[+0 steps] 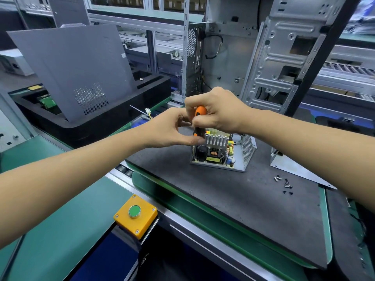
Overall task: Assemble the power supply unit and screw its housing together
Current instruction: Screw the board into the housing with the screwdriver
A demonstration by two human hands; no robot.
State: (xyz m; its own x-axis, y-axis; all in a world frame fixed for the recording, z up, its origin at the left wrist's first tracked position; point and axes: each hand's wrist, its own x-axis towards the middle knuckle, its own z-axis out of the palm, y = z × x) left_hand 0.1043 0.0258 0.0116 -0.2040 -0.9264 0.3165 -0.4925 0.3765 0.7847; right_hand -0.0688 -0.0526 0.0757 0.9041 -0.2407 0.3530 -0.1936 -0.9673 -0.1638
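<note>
Head view: an orange-and-black screwdriver (199,118) is gripped upright by the right hand (218,112), fingers curled round the handle, thumb side toward the camera. The lower, black part of the handle is pinched by the left hand (171,128), thumb and fingertips closed on it just below the right-hand fingers. The shaft and tip are hidden behind the hands, so contact w/ any screw cannot be told.

Directly under the fingers of both hands, the open power supply unit (221,153) is seen resting on a dark grey mat (233,209). The circuit board is exposed: finned heatsink (216,139) just below the right-hand fingers, black capacitor (202,152) below the left thumb, copper coil & yellow transformer nearer the camera. A perforated side wall of the housing (248,148) stands at the far-right side of the unit, away from the fingers.

To the right of the right forearm, well apart from the fingers, a flat metal cover plate (294,171) is lying on the mat, w/ loose screws (284,184) scattered just beside its near edge.

Behind the fingers an open PC chassis (274,57) stands upright. Left of the left hand, a grey perforated side panel (81,74) is leaned in a black foam tray (101,126). Near the left forearm, closer to the camera, a yellow box w/ green push-button (135,212) is mounted on the conveyor rail.
</note>
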